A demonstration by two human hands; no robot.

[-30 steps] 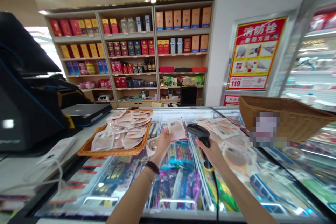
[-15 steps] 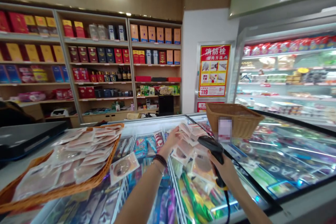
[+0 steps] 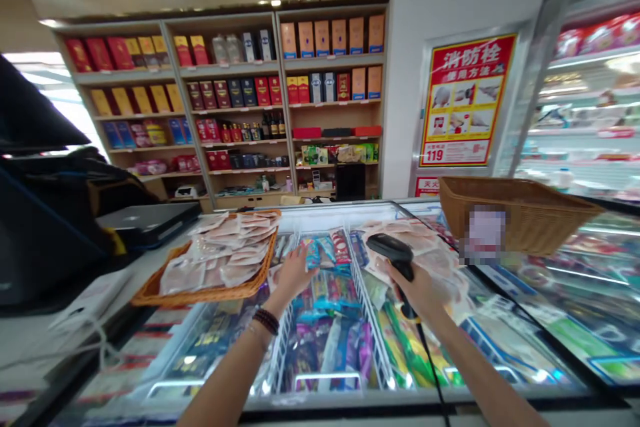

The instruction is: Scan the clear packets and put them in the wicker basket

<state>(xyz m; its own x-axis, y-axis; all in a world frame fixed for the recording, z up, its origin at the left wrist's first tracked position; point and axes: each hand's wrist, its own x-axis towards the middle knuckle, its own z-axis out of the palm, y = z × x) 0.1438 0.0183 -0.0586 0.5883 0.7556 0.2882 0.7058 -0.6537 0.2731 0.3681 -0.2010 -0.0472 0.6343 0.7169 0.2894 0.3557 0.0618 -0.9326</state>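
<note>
My left hand (image 3: 296, 271), with a dark beaded bracelet at the wrist, reaches over the glass-topped freezer. Its fingers are stretched forward, close to a flat clear packet (image 3: 274, 275) that it partly covers; whether it touches the packet I cannot tell. My right hand (image 3: 419, 290) is wrapped round the handle of a black barcode scanner (image 3: 391, 250), whose cord hangs down. Beneath and behind the scanner lies a spread of flat packets (image 3: 443, 257) with pale pinkish contents. Similar packets (image 3: 225, 260) are heaped in an orange wicker basket (image 3: 200, 296) on the left.
Wire dividers (image 3: 367, 310) and colourful wrapped goods (image 3: 325, 297) show inside the freezer. A brown basket (image 3: 535, 220) stands at the right. A black device (image 3: 150, 220) sits beyond the counter on the left, near a loose white cable (image 3: 103, 340). Boxed shelves (image 3: 230, 107) line the back wall.
My left hand has left the packets on the right and moved left toward the lone packet. The scanner stays in my right hand, its head still over the right pile. The view has turned left.
</note>
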